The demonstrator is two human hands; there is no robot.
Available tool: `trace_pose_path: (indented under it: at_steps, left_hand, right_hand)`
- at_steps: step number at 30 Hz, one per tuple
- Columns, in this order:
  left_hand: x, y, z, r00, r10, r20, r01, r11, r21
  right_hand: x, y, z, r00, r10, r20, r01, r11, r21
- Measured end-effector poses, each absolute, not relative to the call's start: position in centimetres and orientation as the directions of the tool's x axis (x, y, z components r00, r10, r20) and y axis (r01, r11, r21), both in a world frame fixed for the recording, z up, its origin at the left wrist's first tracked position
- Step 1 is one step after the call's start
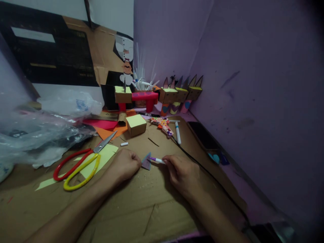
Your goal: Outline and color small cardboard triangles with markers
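A small triangular piece [146,163], purple inside with a bluish edge, lies on the brown cardboard surface [126,206]. My right hand [182,171] is closed round a white marker [159,161], whose purple tip end is over the piece. At the piece's left edge is my left hand [127,163], fingers curled and pressed together; its fingertips are partly hidden, and I cannot make out how firmly they hold the piece. A white marker cap [124,144] lies just beyond my left hand.
Scissors [95,151] lie on yellow-green paper at left, beside plastic bags [50,128]. A yellow-topped box [136,126], a patterned glue gun [163,126] with black cord, another marker [178,133] and a phone [204,135] lie beyond. Small box-headed figures [168,96] line the wall.
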State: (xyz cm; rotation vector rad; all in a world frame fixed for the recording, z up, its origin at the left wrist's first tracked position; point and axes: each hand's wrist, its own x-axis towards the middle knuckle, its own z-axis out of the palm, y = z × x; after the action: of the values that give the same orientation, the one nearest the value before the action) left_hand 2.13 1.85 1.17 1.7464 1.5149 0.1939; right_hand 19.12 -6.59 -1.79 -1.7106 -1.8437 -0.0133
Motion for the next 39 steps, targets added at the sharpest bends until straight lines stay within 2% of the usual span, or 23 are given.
trace_pose_path:
  at_steps: [4, 8, 13, 18, 22, 25, 39]
  left_hand:
    - [2.06, 1.92, 0.99, 0.280, 0.888, -0.364, 0.771, 0.018, 0.637]
    - [1.97, 2.06, 0.83, 0.290, 0.888, -0.356, 0.773, 0.002, 0.635]
    - [1.99, 2.04, 0.74, 0.280, 0.890, -0.359, 0.773, 0.012, 0.634]
    - [2.03, 2.06, 0.57, 0.273, 0.896, -0.351, 0.770, 0.015, 0.638]
    - [2.07, 2.07, 0.65, 0.276, 0.895, -0.350, 0.775, 0.008, 0.632]
    - [2.14, 1.97, 0.87, 0.273, 0.896, -0.351, 0.779, 0.008, 0.627]
    - [2.15, 1.97, 0.93, 0.267, 0.897, -0.352, 0.773, 0.019, 0.635]
  right_hand:
    - [19.27, -6.87, -1.61, 0.008, 0.910, 0.414, 0.878, 0.192, -0.438]
    - [19.32, -6.98, -1.45, -0.075, 0.918, 0.390, 0.866, 0.253, -0.430]
    - [19.41, -6.71, -1.64, -0.015, 0.909, 0.417, 0.886, 0.205, -0.415]
    - [19.39, -6.65, -1.63, -0.051, 0.904, 0.424, 0.863, 0.253, -0.437]
    - [19.42, -6.70, -1.54, -0.008, 0.906, 0.422, 0.866, 0.218, -0.451]
    - [19.44, -6.75, -1.51, -0.058, 0.906, 0.419, 0.851, 0.264, -0.453]
    - [19.18, -6.57, -1.59, -0.045, 0.877, 0.479, 0.877, 0.264, -0.401]
